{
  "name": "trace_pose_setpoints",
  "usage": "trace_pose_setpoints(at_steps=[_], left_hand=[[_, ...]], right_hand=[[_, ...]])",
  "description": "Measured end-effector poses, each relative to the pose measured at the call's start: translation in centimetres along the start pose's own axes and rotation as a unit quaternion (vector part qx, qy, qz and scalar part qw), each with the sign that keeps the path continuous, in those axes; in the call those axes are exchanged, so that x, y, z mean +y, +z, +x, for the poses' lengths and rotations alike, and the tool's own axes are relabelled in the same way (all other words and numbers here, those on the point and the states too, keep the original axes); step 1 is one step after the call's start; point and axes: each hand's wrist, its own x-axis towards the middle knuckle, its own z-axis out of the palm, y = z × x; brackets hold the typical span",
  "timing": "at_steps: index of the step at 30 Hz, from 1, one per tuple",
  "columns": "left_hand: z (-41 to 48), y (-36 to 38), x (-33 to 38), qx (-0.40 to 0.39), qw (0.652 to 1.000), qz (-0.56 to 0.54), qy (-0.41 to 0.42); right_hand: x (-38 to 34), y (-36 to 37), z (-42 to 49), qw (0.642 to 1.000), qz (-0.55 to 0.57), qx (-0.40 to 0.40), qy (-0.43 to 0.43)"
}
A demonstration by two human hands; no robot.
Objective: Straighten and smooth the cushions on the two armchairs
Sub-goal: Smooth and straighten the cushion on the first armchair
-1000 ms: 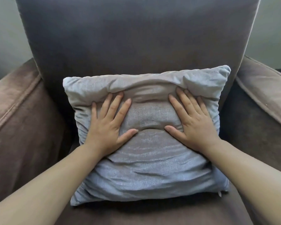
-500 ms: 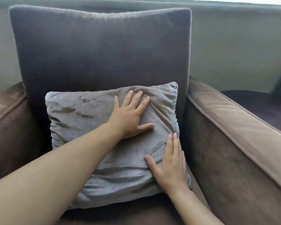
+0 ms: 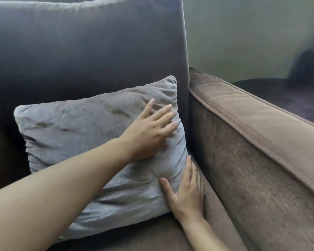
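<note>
Left hand: the left hand [image 3: 149,131] lies flat on the upper right part of the grey cushion [image 3: 83,142], forearm reaching across its face, fingers spread and open, gripping nothing.
Right hand: the right hand [image 3: 187,191] presses against the cushion's lower right edge, fingers straight and together, thumb out on the fabric, nothing clasped.
Cushion: upright on the brown seat [image 3: 138,238], leaning on the dark back cushion [image 3: 87,49], its surface creased.
Edges: the cushion's right side sits just beside the brown armrest [image 3: 257,127]; the right hand fills the narrow gap.
Open room: bare seat in front of the cushion.
</note>
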Motion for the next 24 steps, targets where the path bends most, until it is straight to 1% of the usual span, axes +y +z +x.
trace_pose_setpoints(at_steps=[1,2,6,10,14,16,19,22,24], left_hand=[[0.7,0.4,0.1,-0.019,0.999,-0.013,0.026],[1.1,0.8,0.0,-0.039,0.999,-0.024,0.028],[1.3,2.4,-1.5,-0.121,0.992,-0.025,-0.027],[1.8,3.1,-2.1,-0.153,0.987,-0.021,-0.049],[1.9,3.4,-1.3,-0.142,0.988,-0.010,-0.055],[1.7,3.0,-0.2,-0.118,0.992,-0.009,-0.052],[0.0,1.8,1.2,-0.080,0.994,-0.041,-0.066],[-5.1,0.6,1.2,-0.052,0.987,-0.074,-0.132],[-8.9,-0.3,0.8,-0.030,0.972,-0.096,-0.210]], right_hand=[[0.2,0.2,-0.1,1.000,-0.003,0.008,0.000],[0.4,0.3,-0.2,1.000,-0.008,0.010,0.000],[0.6,0.6,-0.6,1.000,-0.027,-0.015,0.000],[0.7,1.2,-0.9,0.999,-0.043,-0.004,0.019],[0.9,1.4,-0.9,0.998,-0.057,-0.006,0.031],[1.1,1.3,-1.0,0.998,-0.055,-0.010,0.031],[1.2,0.8,-0.8,0.999,-0.030,-0.016,0.035],[0.7,0.1,-0.7,1.000,-0.003,-0.021,0.014],[0.0,-1.0,-0.7,0.999,0.005,-0.022,-0.025]])
